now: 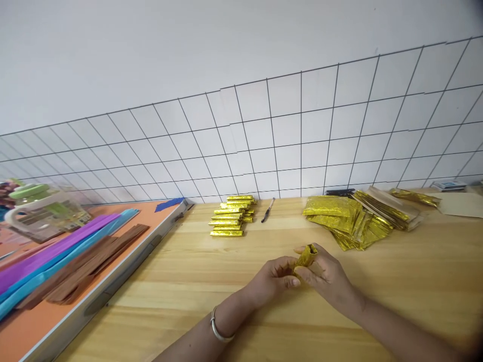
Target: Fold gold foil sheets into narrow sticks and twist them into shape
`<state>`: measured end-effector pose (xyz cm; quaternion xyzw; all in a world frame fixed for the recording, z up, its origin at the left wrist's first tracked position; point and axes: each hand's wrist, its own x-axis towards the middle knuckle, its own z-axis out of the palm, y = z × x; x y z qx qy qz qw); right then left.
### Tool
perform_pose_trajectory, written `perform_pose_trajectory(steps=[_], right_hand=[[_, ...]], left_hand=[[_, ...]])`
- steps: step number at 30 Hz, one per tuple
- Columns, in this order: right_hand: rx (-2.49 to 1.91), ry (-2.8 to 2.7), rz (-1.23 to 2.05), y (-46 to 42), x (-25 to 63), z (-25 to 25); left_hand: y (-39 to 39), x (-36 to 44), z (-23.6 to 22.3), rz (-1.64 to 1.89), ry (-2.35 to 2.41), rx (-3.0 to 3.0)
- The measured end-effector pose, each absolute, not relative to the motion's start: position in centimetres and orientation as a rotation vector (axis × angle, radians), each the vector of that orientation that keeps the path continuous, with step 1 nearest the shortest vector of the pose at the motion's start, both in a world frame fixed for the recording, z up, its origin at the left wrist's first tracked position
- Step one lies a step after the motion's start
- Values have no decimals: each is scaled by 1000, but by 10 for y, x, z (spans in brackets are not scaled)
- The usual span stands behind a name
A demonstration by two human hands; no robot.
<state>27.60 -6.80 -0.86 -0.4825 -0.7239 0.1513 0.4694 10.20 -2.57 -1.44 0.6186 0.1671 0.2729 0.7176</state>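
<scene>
Between my two hands, above the wooden table [181, 301], is a small gold foil packet [306, 255], tilted, its upper end showing an opening. My right hand [330, 276] pinches it between thumb and fingers from the right. At its lower end, my left hand [273, 279] has its fingers closed around it; part of the packet is hidden there. Farther back lies a stack of narrow gold foil strips [228, 216]. To the right sits a loose pile of flat gold foil packets [339, 216].
A pen [268, 210] lies near the wall. Left, an orange board [147, 213] with a raised metal edge bears brown strips [94, 261], purple and blue strips, and a clear jug with a green lid [49, 211]. Black wire grid [301, 130] lines the wall.
</scene>
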Motion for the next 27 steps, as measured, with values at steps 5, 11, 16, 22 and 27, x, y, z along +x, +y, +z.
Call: perform_pose_trajectory(steps=[5,11,16,22,27], right_hand=[[-1155,-1867,266,-71,270,-9],[-1103,-1932,201,-77,268,2],[-1044,-1931,249,-80,275,14],[-962,-1913,371,-79,282,22],[-956,-1923,660,-74,293,38]], left_hand=[[-33,107,-12,666,451,1510],[-35,106,-15,624,604,1724],[-32,102,-19,670,654,1789],[-26,95,-11,647,606,1776],[-14,85,2,438,565,1748]])
